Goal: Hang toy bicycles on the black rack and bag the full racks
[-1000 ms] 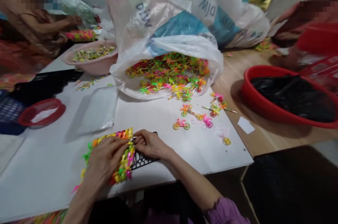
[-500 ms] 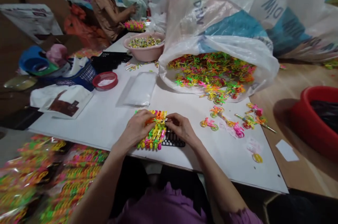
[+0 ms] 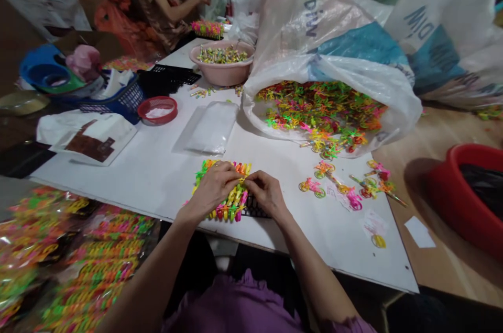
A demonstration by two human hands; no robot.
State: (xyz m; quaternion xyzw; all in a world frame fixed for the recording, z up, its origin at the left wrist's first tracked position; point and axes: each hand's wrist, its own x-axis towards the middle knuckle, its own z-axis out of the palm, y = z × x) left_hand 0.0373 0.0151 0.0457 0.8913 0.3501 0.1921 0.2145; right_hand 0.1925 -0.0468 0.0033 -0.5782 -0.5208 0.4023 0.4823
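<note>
Rows of small bright plastic pieces stand packed on a black plastic rack at the table's front edge. My left hand lies across the rows, its fingers bent and its thumb and fingertips brought together near the right hand. My right hand is closed in a pinch over the uncovered right part of the rack. The fingertips of both hands meet at a small yellowish plastic piece, mostly hidden by the fingers. Loose toy bicycles lie to the right on the white table.
A big plastic sack spills coloured toys. Behind are a pink basin, a red dish, a blue basket and clear bags. Packed sets lie lower left, a red tub right. A co-worker sits at the back.
The view has shifted slightly. My fingertips have come together over the rack, the right hand moving in towards the left. The co-worker's hands have risen at the plastic bag.
</note>
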